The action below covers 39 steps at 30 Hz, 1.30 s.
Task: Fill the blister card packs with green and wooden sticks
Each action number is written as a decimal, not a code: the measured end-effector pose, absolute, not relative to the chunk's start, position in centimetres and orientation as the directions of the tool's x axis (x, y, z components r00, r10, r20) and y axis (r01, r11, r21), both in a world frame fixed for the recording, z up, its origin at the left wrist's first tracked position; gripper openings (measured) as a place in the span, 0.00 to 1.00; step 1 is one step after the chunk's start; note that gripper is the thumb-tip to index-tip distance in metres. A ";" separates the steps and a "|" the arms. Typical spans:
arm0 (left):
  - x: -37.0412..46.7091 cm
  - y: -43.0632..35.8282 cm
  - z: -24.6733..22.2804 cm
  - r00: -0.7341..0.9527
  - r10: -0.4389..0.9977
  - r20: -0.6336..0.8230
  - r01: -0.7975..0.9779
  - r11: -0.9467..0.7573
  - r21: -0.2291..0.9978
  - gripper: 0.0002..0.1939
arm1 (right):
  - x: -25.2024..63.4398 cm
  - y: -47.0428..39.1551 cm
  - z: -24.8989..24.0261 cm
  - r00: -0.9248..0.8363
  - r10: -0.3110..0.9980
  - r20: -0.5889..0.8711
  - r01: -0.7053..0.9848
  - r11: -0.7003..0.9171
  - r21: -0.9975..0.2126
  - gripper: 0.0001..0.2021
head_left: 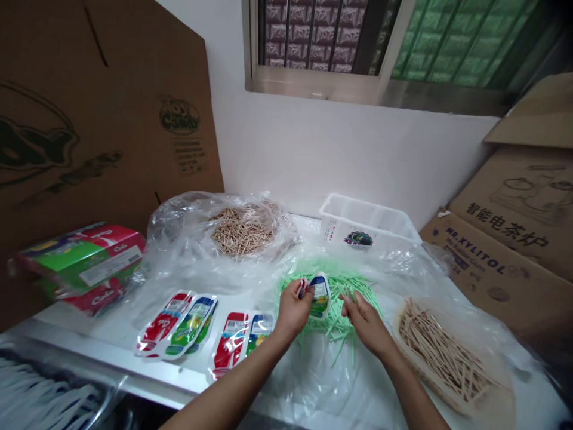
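My left hand (295, 307) is closed on bottle-shaped packets; a blue, white and green packet (319, 297) juts out to its right, with a bit of red packet showing at the fingers. Beneath both hands lies a loose pile of thin light-green sticks (364, 286) on clear plastic. My right hand (363, 319) is over the pile's right side, fingers pinched together; whatever is in them blends with the green sticks. On the table to the left rest red packets (230, 343) and green packets (191, 327) in two groups, the nearer partly behind my left forearm.
A clear bag of brown sticks (244, 233) lies at the back. Behind the green pile stands a white plastic bin (369, 224). An oval basket of brown sticks (441, 349) is at right. Candy boxes (102, 257) sit at left; cardboard cartons (505, 233) flank the table.
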State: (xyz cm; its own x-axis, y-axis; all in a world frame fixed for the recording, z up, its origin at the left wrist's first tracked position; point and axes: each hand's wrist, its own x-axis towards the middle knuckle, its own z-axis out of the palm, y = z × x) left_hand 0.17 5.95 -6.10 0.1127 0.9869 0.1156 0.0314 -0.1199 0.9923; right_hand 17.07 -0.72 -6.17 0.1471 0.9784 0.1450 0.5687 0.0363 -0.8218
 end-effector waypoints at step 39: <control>-2.0 2.4 -3.2 0.382 0.864 0.329 0.269 -0.444 0.854 0.07 | 16.1 -4.0 1.4 -0.237 0.971 -0.029 0.850 0.193 -0.491 0.11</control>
